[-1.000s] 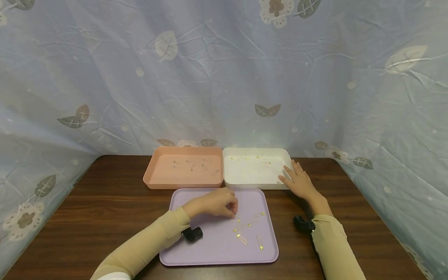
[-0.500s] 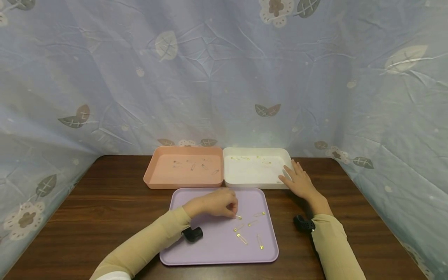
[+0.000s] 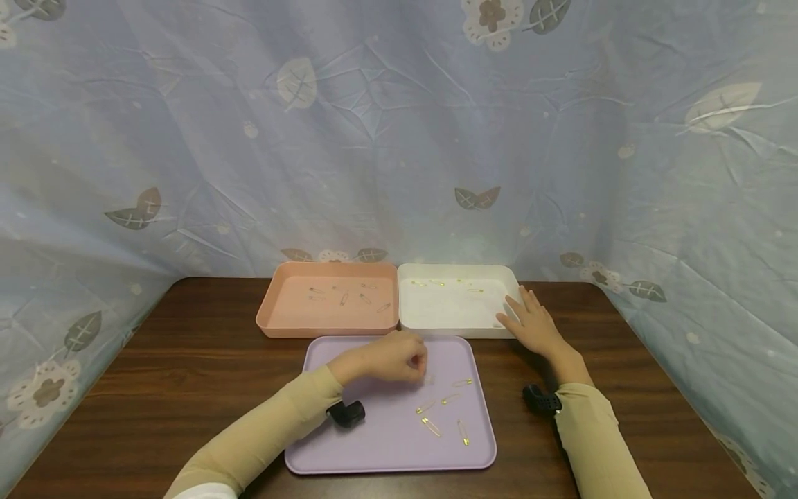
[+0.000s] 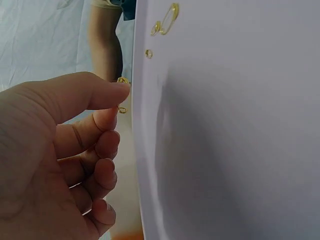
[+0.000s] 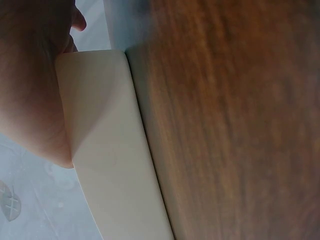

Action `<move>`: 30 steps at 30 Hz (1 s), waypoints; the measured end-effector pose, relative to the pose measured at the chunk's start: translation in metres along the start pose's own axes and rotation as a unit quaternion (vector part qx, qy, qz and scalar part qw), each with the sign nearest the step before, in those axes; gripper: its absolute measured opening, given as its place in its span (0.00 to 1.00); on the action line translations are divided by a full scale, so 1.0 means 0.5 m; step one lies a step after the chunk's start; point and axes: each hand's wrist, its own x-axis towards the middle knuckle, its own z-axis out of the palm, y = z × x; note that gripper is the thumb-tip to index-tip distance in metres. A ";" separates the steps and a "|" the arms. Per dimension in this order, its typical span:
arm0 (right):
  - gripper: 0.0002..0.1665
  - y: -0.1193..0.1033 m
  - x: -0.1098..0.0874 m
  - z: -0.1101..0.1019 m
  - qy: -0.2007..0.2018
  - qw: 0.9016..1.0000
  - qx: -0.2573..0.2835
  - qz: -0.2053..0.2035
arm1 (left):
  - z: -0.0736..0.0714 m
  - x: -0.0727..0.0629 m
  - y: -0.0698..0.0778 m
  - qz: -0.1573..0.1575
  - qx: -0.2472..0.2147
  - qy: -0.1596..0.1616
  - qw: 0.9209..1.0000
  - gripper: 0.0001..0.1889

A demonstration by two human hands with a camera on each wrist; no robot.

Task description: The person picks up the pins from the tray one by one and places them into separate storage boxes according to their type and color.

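Note:
My left hand (image 3: 395, 357) is over the lilac tray (image 3: 374, 443), thumb and forefinger pinching a gold safety pin (image 4: 122, 110). The pin's two ends show on either side of the thumb tip in the left wrist view. Several more gold safety pins (image 3: 431, 426) lie on the right half of this tray. My right hand (image 3: 536, 326) rests on the right rim of the white tray (image 3: 458, 333), fingers spread and straight. In the right wrist view the hand lies along the tray's edge, its fingertips mostly hidden.
Left of the white tray stands a pink tray (image 3: 327, 331) with several silver safety pins (image 3: 344, 298). Several gold safety pins (image 3: 475, 290) lie in the white tray. All three trays are on a dark wooden table (image 3: 187, 388), with a patterned curtain (image 3: 386, 159) behind.
My left hand has risen slightly off the lilac tray and lifted the safety pin it pinches, which lay at its fingertips before. The right hand has stayed in place.

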 end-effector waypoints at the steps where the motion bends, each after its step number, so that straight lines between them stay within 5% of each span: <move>1: 0.40 0.000 0.000 0.000 0.000 1.000 -0.001 0.000 | -0.002 0.001 0.000 -0.002 0.000 0.003 1.000 0.05; 30: 0.40 0.002 0.000 -0.001 0.002 1.000 0.005 -0.006 | -0.083 0.077 -0.033 -0.040 0.002 0.062 0.997 0.05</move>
